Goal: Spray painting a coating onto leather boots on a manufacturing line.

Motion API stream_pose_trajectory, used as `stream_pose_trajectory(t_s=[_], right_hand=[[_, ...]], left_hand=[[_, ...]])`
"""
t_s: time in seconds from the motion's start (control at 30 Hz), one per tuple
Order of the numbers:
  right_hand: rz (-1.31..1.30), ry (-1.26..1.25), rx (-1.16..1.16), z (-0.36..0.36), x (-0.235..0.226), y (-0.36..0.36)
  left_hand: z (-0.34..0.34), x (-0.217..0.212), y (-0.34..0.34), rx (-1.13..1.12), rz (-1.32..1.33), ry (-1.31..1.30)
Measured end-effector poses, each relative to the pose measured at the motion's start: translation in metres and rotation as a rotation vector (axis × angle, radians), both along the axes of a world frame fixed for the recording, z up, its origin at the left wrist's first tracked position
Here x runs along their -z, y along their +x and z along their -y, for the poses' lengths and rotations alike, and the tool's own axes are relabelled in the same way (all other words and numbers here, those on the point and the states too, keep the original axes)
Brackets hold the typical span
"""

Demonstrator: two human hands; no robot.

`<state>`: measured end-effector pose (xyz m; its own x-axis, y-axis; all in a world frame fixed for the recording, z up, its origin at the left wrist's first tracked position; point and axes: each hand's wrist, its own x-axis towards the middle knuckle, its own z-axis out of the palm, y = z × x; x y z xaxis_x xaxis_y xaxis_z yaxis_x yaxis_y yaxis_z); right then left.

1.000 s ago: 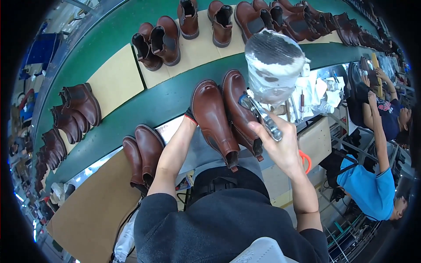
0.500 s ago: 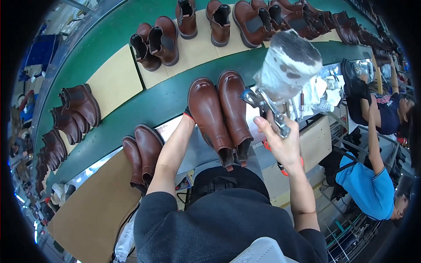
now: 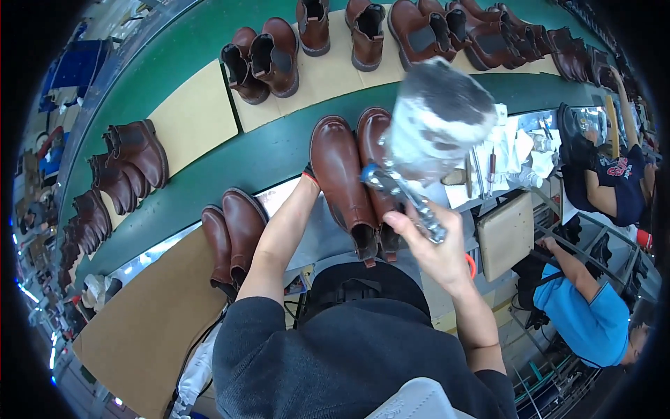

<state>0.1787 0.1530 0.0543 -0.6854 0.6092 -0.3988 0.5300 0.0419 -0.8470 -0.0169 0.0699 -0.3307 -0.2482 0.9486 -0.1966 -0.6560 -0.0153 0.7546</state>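
Observation:
Two brown leather ankle boots, the left boot (image 3: 340, 171) and the right boot (image 3: 374, 143), are side by side in front of me, toes away and openings toward me. My left hand (image 3: 310, 174), in a dark glove with a red cuff, reaches behind the left boot and appears to hold the pair; its fingers are hidden. My bare right hand (image 3: 443, 248) grips a metal spray gun (image 3: 412, 199). Its cup (image 3: 440, 115), wrapped in clear plastic with dark residue, tilts up and away. The blue-tipped nozzle overlaps the right boot in view; whether they touch, I cannot tell.
Another brown boot pair (image 3: 237, 227) stands at left beside a brown board (image 3: 150, 321). More boots (image 3: 276, 59) line the cardboard strips on the green bench (image 3: 279, 160). Tools and white cloths (image 3: 516, 150) lie right. Two people work at far right, one in a blue shirt (image 3: 579, 311).
The spray gun has moved left and toward me, closer over the right boot. The boots shift slightly right along with the whole view. At right, the blue-shirted person's arm has come down.

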Motion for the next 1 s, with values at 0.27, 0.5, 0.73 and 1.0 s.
stream_pose_trajectory(t_s=[0.27, 0.5, 0.73, 1.0], right_hand=[[0.012, 0.092, 0.016, -0.004, 0.002, -0.001], [0.060, 0.006, 0.052, -0.004, 0.006, 0.009], [0.096, 0.263, 0.056, -0.004, 0.001, 0.029], [0.097, 0.104, 0.155, -0.013, 0.020, 0.041]], left_hand=[[0.002, -0.028, 0.007, -0.040, 0.148, 0.263], [0.013, -0.016, 0.006, -0.030, 0.349, 0.251], [0.023, 0.004, 0.007, -0.037, 0.554, 0.224], [0.033, 0.015, 0.007, -0.017, 0.551, 0.179]])
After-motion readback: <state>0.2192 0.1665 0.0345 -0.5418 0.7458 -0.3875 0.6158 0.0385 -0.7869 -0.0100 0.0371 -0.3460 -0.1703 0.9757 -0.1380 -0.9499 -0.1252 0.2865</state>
